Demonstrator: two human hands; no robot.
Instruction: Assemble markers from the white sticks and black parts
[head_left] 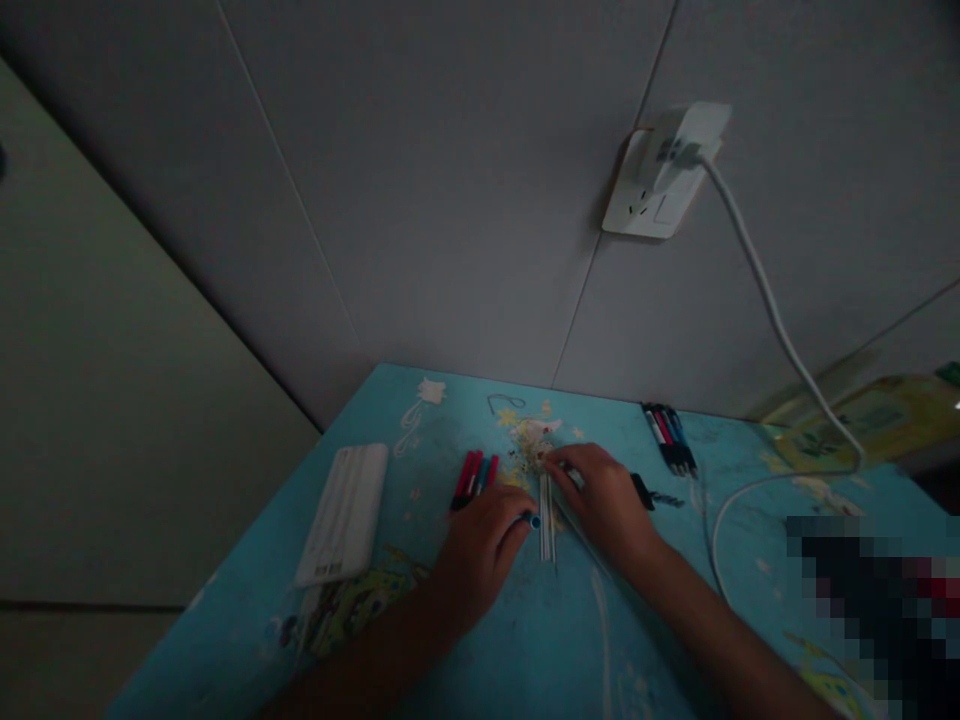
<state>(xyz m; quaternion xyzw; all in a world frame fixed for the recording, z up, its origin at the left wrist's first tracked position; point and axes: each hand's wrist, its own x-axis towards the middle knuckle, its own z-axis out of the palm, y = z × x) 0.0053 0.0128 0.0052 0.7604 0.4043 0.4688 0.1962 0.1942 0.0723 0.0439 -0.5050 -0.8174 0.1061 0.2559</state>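
My left hand (484, 540) is closed around a blue pen barrel (534, 521), whose hollow round end points to the right. Thumb and fingertips of my right hand (600, 490) are pinched together at the edge of a pile of tiny parts (534, 445); whatever they hold is too small to make out. Between the hands, several thin pale rods (547, 530), which look like pen refills, lie side by side. Just beyond my left hand are several red and blue pen parts (474, 472) in a row, partly covered by it.
A white rectangular power bank or box (345, 515) lies at left. Several pens (669, 440) sit at the back right, near a small black object (643, 490). A white cable (765, 280) runs from the wall socket (652, 195) to the table, passing a yellowish bottle (870, 425).
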